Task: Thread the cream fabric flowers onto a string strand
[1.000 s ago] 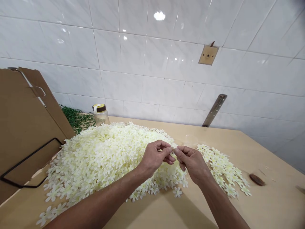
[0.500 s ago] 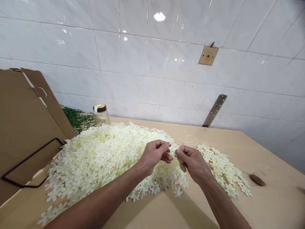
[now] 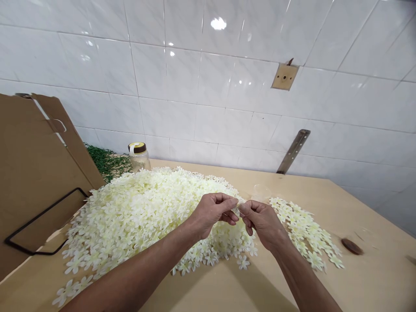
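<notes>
My left hand [image 3: 217, 212] and my right hand [image 3: 260, 219] meet fingertip to fingertip above the right side of a big heap of pale yellow-white artificial flowers [image 3: 146, 208]. Thumb and forefinger of each are pinched together. Whatever lies between the fingertips is too small and too covered to make out. Beyond my right hand, a smaller spread of the same flowers [image 3: 303, 229] lies on the table. One single flower [image 3: 243, 262] rests below the hands, near the heap's front edge.
On the left stands a cardboard box [image 3: 39, 173] with a black wire frame [image 3: 42, 212] against it. Green netting [image 3: 108, 162] and a lidded clear jar [image 3: 139, 157] sit behind the heap. A brown oval object [image 3: 352, 246] lies right; a metal strip [image 3: 294, 151] leans at the wall.
My left hand has moved slightly right, so its fingertips now touch or nearly touch those of my right hand. The flowers have stayed where they were.
</notes>
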The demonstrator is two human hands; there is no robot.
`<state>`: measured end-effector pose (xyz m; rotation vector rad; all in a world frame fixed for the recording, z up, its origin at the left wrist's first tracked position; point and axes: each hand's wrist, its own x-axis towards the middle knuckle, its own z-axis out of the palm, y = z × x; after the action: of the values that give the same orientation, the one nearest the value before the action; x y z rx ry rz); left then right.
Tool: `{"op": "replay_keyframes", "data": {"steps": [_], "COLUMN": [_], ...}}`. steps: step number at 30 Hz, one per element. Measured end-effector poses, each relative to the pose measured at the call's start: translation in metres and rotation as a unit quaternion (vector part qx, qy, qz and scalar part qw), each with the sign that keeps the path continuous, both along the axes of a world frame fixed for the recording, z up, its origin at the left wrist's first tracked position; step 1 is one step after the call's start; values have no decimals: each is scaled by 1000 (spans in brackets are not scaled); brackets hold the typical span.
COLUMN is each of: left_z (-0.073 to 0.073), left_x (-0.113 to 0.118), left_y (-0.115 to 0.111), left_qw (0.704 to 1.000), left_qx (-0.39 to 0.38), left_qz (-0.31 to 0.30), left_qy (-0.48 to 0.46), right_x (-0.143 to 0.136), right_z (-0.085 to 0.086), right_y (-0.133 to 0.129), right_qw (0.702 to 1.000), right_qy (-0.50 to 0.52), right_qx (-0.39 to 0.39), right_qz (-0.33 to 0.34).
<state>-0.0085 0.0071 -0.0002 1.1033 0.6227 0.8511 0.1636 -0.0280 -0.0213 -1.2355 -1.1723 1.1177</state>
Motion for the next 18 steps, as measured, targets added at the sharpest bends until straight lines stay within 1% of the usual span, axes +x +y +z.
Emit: {"op": "replay_keyframes", "data": {"steps": [3,7,9,12,18], "left_z": [3,2,2,1,3], "left_x": [0,-3,-6,-9,-7], "left_y": [0,9,15,19,17], "left_qw": [1000,993,988,987,988], "left_qx": [-6,-48,-56,-48,-61], "left_qz": [29,106,137,145,134], "left_qy": [3,-31,-46,-52,-46], "right_x": [0,2,4,5,3], "right_z": [1,2,2,2,1], "right_y": [0,-2,-3,-4,-2], "right_qw": [1000,995,993,993,994], "right_qy": [20,79,93,90,79], "right_qx": [-5,-12,-13,-7,1], "right_qz": [11,57,72,82,77]}}
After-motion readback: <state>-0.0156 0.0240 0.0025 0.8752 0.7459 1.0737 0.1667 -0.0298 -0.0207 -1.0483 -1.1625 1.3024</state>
